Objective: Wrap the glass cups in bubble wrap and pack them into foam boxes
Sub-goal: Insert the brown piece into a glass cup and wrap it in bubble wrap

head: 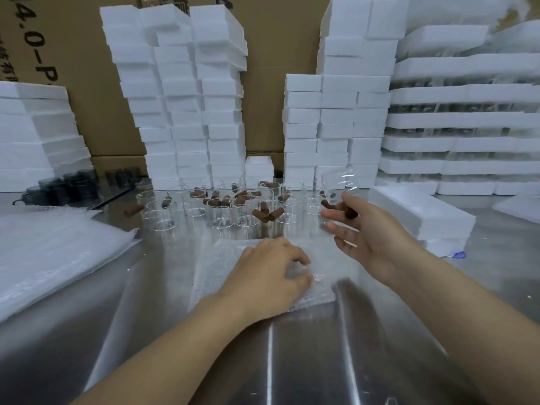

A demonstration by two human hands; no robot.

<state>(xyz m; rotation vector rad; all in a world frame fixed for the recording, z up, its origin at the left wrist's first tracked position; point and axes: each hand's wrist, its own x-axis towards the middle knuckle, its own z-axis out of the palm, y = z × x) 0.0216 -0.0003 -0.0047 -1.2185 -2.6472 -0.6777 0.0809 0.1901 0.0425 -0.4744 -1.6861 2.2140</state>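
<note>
The left hand [268, 276] and the right hand [368, 238] are left bare. Both forearms [175, 346] are seen uncovered as far as the view's lower edge.

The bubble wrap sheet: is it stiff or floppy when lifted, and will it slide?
Probably floppy: the bubble wrap sheet bunches up at the left hand. Likely very light, being thin and see-through. It may slide on the shiny metal table unless pressed.

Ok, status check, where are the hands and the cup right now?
Right hand holding glass cup by its brown handle, raised. Left hand on bubble wrap sheet, grip unclear. Nothing between cup and sheet.
</note>
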